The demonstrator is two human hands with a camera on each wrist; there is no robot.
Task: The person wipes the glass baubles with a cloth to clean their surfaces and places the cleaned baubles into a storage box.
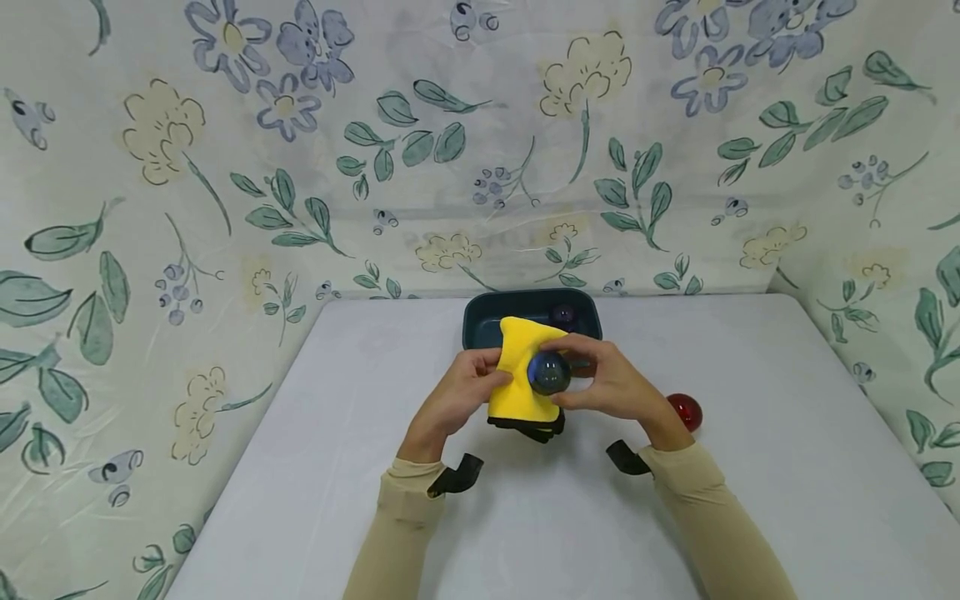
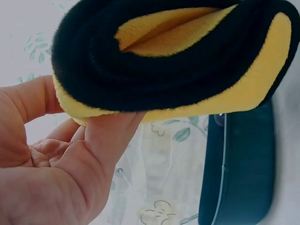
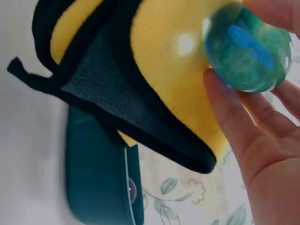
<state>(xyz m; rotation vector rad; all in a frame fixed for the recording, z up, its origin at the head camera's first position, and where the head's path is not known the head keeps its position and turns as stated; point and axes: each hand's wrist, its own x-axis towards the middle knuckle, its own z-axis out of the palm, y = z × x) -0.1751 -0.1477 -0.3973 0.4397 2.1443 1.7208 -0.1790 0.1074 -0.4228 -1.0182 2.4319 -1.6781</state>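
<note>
L hand: my left hand [image 1: 459, 392] grips the yellow cloth [image 1: 523, 367] at its left edge, fingers curled round the folded layers; wrist view shows the thumb [image 2: 101, 154] pressed under the fold.
Cloth: held up over the table [image 1: 300, 467] betw. both hands, just in front of the tub. Plush yellow face, black fleecy trim, grey inner panel [image 3: 101, 89]; folded over on itself, a black tab hanging at the bottom.
Ball: glassy blue-green ball [image 1: 549, 372] sits against the cloth's right side, touching it. Smooth, round, shiny, w/ a highlight on top.
R hand: my right hand [image 1: 611, 385] pinches the ball, fingertips curled over it, thumb below.
Tub: dark teal tub [image 1: 480, 321], rounded rect., at the table's far edge behind the hands. Inside I see one dark purplish ball [image 1: 562, 315]; rest of the interior is hidden by the cloth.
Red ball: glossy red ball [image 1: 685, 412] on the table just right of my right wrist, apart from the tub.
Backdrop: floral sheet [image 1: 187, 167] behind and to the sides.
</note>
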